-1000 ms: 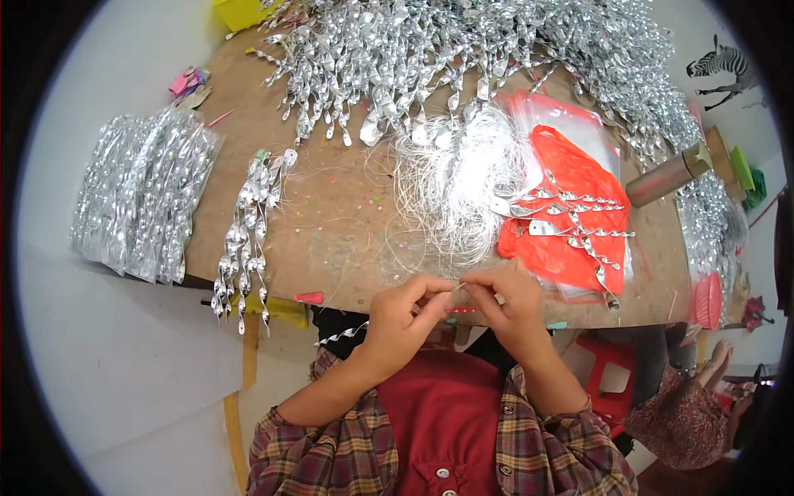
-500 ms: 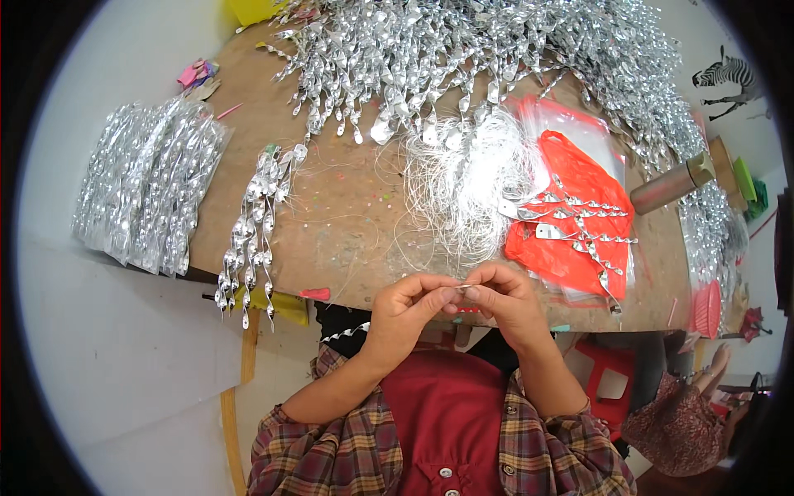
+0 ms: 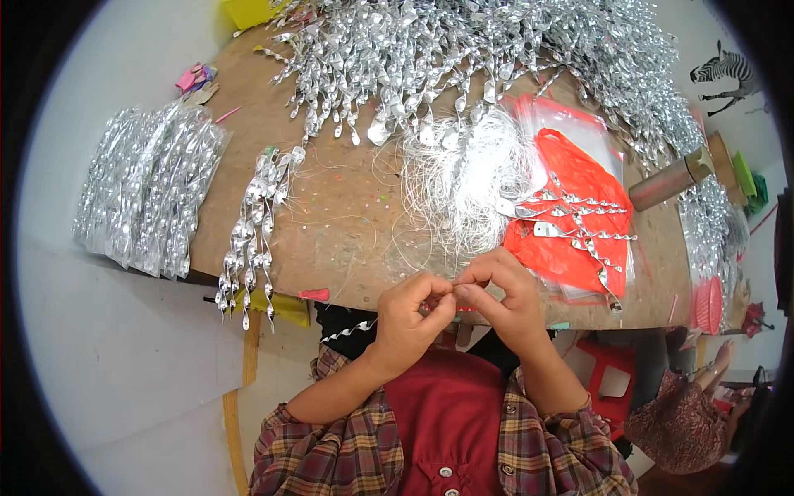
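Head cam, steeply down, close over table [image 3: 347, 223] edge.

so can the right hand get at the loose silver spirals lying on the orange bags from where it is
Probably yes: the silver spirals lie uncovered on the orange bags, just beyond the right hand, nothing between them. But its fingers are pinching something small together with the left hand.

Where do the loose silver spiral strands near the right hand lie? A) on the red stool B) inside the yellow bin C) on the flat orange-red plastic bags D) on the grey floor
C: a few loose silver spiral strands lie across the flat orange-red plastic bags on the round brown wooden table, just beyond the right hand, which meets the left hand at the table's near edge.
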The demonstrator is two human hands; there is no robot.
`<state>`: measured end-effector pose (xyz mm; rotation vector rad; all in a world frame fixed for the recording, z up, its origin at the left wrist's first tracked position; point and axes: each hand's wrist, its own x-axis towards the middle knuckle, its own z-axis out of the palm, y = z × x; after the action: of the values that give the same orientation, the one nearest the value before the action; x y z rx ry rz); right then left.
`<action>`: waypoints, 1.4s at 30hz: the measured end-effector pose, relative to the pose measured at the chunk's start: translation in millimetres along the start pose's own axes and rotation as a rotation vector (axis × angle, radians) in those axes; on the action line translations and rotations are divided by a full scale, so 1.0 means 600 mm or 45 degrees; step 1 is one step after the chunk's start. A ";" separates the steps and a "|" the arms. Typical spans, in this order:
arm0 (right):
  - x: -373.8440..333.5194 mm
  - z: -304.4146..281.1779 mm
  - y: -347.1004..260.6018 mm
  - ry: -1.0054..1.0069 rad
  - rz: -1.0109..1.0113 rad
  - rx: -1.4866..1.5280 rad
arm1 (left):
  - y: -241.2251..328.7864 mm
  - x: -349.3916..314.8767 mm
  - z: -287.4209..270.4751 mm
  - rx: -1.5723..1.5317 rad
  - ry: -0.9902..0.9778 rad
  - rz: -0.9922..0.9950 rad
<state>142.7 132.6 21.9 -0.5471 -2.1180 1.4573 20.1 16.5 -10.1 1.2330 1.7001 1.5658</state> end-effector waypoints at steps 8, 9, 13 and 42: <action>-0.013 0.009 0.013 0.168 -0.306 -0.360 | 0.003 0.006 -0.011 -0.934 -0.125 -0.567; -0.013 0.010 0.015 0.168 -0.305 -0.361 | 0.006 0.007 -0.015 -1.045 -0.151 -0.649; -0.012 0.006 0.021 0.105 -0.361 -0.248 | 0.004 0.005 -0.016 -1.176 -0.168 -0.725; -0.027 -0.003 0.035 0.144 0.009 0.233 | 0.019 -0.001 -0.021 -0.801 -0.227 -0.605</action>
<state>157.4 131.7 -0.3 -0.5538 -1.8752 1.5668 12.7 9.0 3.0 0.5746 1.1350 1.4680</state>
